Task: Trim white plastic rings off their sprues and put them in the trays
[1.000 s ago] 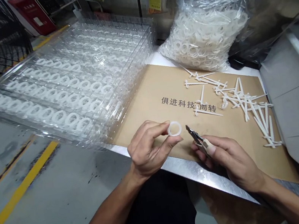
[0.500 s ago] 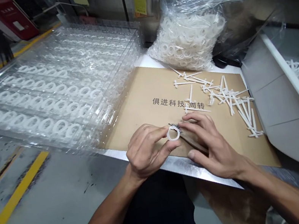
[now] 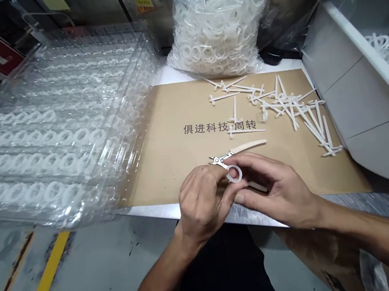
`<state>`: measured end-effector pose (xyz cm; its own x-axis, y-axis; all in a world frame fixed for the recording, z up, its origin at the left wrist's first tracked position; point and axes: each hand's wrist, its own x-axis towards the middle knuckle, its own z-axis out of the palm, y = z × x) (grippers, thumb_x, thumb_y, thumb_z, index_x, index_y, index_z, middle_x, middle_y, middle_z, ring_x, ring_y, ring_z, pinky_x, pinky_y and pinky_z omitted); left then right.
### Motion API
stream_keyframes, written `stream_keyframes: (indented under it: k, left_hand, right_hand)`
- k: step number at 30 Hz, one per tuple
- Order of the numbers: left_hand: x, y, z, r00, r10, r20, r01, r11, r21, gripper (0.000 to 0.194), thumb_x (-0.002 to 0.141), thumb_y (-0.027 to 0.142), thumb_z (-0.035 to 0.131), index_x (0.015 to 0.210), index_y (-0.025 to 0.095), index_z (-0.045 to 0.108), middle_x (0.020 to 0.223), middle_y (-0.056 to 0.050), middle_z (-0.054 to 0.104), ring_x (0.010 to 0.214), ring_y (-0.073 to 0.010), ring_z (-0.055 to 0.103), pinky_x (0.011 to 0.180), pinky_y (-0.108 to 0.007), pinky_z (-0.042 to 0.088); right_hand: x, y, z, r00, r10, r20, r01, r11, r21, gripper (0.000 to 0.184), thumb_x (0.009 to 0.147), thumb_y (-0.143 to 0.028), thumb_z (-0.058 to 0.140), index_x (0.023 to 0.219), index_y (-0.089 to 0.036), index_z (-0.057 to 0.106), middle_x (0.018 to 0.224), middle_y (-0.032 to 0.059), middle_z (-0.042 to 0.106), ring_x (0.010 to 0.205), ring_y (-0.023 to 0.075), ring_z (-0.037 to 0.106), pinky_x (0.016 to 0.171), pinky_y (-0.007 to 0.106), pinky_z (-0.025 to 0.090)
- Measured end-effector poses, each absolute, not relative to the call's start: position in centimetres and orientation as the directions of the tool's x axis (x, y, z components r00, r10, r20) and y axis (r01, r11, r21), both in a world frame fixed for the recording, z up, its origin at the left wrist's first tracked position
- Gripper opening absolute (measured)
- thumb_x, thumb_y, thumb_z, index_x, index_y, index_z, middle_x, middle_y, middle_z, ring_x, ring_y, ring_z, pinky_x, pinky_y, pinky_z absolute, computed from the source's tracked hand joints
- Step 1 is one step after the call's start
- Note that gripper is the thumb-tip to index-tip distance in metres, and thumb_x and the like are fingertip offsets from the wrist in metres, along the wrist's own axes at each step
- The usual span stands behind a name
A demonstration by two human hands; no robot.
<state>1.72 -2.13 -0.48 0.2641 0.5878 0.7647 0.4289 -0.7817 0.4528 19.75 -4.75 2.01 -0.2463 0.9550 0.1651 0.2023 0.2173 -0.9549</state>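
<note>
A small white plastic ring is pinched in my left hand, between thumb and fingers. My right hand has closed in from the other side, its fingertips and thumb at the ring's right edge. Just beyond the ring, a pair of nippers with cream handles lies on the cardboard sheet, jaws pointing left. One handle shows above my right fingers; the other is partly hidden beneath that hand. Several white plastic sprues are scattered over the right part of the cardboard.
Stacked clear plastic trays with rows of white rings stand at left. A clear bag full of rings sits at the back. At right, a bin with a white rim holds more white parts. The metal table edge runs in front.
My right hand has come away from the nippers, now flat on the cardboard, and moved left to the ring. My left hand still holds the ring. The camera view has shifted.
</note>
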Motion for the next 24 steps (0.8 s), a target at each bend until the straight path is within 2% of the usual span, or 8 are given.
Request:
stream_keyframes:
  k: [6, 9, 11, 16, 24]
  left_hand:
    - [1.56, -2.05, -0.24, 0.335, 0.593, 0.732, 0.376, -0.797, 0.473, 0.016, 0.093, 0.010, 0.069, 0.104, 0.017, 0.059, 0.085, -0.004, 0.073, 0.079, -0.0142, 0.071, 0.073, -0.024, 0.058]
    - [1.66, -2.03, 0.00, 0.328, 0.603, 0.727, 0.386, -0.788, 0.479, 0.018, 0.091, 0.009, 0.071, 0.099, 0.018, 0.058, 0.082, -0.002, 0.071, 0.075, -0.0125, 0.070, 0.072, -0.022, 0.058]
    - [1.70, -2.07, 0.03, 0.306, 0.615, 0.726, 0.385, -0.778, 0.497, 0.018, 0.090, 0.010, 0.073, 0.095, 0.019, 0.058, 0.078, 0.001, 0.069, 0.072, -0.0115, 0.069, 0.069, -0.021, 0.058]
    - [1.45, -2.21, -0.27, 0.297, 0.625, 0.722, 0.299, -0.779, 0.551, 0.021, 0.088, 0.009, 0.075, 0.097, 0.019, 0.059, 0.080, -0.001, 0.070, 0.074, -0.0126, 0.069, 0.066, -0.022, 0.058]
    - [1.07, -2.17, -0.31, 0.320, 0.626, 0.711, 0.227, -0.779, 0.584, 0.029, 0.085, 0.005, 0.077, 0.103, 0.019, 0.059, 0.085, -0.001, 0.070, 0.075, -0.0118, 0.067, 0.067, -0.025, 0.060]
  right_hand:
    - [19.46, -4.77, 1.99, -0.230, 0.947, 0.225, 0.251, 0.282, -0.926, 0.033, 0.095, -0.021, 0.072, 0.128, -0.020, 0.067, 0.111, 0.0100, 0.071, 0.105, 0.0246, 0.070, 0.086, 0.038, 0.059]
    - [19.39, -4.93, 1.75, -0.208, 0.965, 0.159, 0.175, 0.196, -0.965, 0.043, 0.093, -0.021, 0.075, 0.134, -0.021, 0.060, 0.105, 0.0070, 0.072, 0.093, 0.0202, 0.071, 0.080, 0.034, 0.059]
    - [19.24, -5.09, 1.71, -0.174, 0.980, 0.093, 0.100, 0.112, -0.989, 0.046, 0.090, -0.020, 0.078, 0.130, -0.022, 0.056, 0.101, 0.0050, 0.072, 0.087, 0.0175, 0.071, 0.075, 0.030, 0.059]
    - [18.97, -5.18, 1.86, -0.128, 0.990, 0.059, 0.015, 0.061, -0.998, 0.034, 0.085, -0.018, 0.081, 0.110, -0.023, 0.057, 0.095, 0.0028, 0.072, 0.082, 0.0155, 0.069, 0.070, 0.026, 0.057]
    - [19.27, -4.60, 2.07, -0.154, 0.988, 0.032, -0.079, 0.020, -0.997, 0.030, 0.083, -0.022, 0.084, 0.109, -0.019, 0.069, 0.092, 0.0038, 0.070, 0.080, 0.0162, 0.066, 0.074, 0.030, 0.059]
